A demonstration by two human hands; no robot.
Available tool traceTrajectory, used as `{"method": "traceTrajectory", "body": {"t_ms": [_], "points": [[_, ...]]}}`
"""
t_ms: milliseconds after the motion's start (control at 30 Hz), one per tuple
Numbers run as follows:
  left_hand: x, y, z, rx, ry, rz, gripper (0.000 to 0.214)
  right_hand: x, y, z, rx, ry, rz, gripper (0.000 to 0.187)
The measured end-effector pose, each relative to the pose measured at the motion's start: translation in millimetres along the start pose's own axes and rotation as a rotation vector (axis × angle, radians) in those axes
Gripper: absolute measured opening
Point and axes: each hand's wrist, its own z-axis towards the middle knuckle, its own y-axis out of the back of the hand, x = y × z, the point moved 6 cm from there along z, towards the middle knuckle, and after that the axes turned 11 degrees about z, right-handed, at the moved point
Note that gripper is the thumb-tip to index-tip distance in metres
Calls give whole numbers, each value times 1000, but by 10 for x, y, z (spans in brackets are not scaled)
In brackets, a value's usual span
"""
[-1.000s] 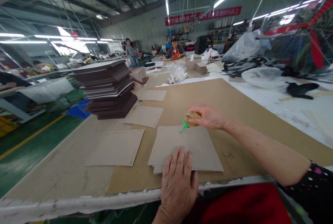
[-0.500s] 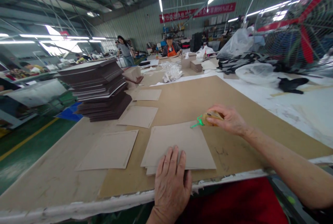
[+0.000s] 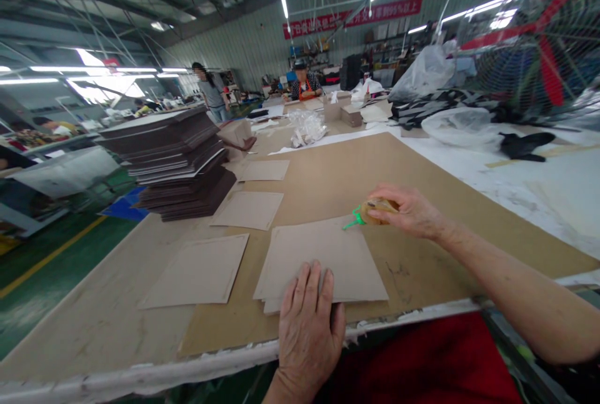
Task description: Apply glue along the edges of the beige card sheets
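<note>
— How far along does it look?

— Against the big brown cardboard sheet (image 3: pixel 375 166): a tall stack of dark boards (image 3: pixel 175 157) stands off its left edge, three single grey boards (image 3: pixel 199 272) lie there too, and a small pile of grey boards (image 3: pixel 323 260) sits on its near edge.

— And the hands?

— The left hand (image 3: pixel 309 329) lies flat, fingers together, on that pile. The right hand (image 3: pixel 407 210) is clamped on a tape dispenser (image 3: pixel 372 211) at the pile's far corner.

— Any containers?

— Only clear plastic bags (image 3: pixel 462 129) beyond its right edge; contents unclear.

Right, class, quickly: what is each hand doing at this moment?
Left hand: open, flat on the stack of grey card sheets.
Right hand: closed around a small glue bottle with a green nozzle.
</note>
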Motion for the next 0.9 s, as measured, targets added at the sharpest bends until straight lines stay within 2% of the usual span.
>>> {"method": "traceTrajectory", "body": {"t_ms": [167,367,567,767,900], "points": [[-9,13,12,-11,-8,2,42,-92,222,-243,-36,-39,23,18],[-8,13,19,-3,-7,13,43,-37,165,-458,66,-117,199,21],[-5,6,9,-3,-3,11,43,-44,187,-389,-76,-45,129,18],[-12,-6,8,41,-2,-8,44,203,193,-708,50,8,170,13],[-17,-1,14,52,7,-20,45,334,246,-931,-64,59,178,18]]}}
